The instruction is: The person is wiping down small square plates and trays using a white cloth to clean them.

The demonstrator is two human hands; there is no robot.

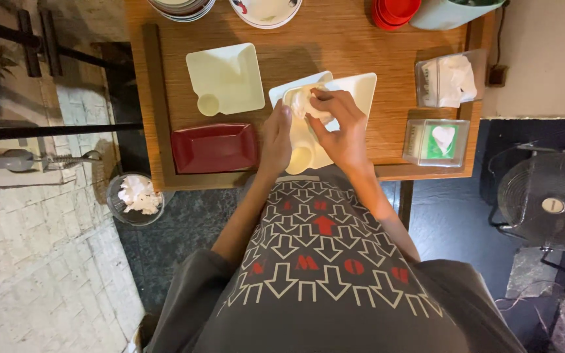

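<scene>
A cream rectangular plate (pixel 308 147) with a small round dip well lies tilted at the near edge of the wooden table (pixel 361 39). My left hand (pixel 274 138) grips its left side. My right hand (pixel 339 124) presses a crumpled white tissue (pixel 303 101) onto the upper part of that plate. A second white plate (pixel 359 88) lies partly under it, to the right.
Another cream plate with a dip well (pixel 225 78) and a dark red rectangular plate (pixel 214 148) lie to the left. Two clear tissue boxes (pixel 446 80) (pixel 437 141) stand at the right. Bowls and red cups (pixel 395 12) line the far edge. A bin with tissues (pixel 136 198) and a fan (pixel 549 204) stand on the floor.
</scene>
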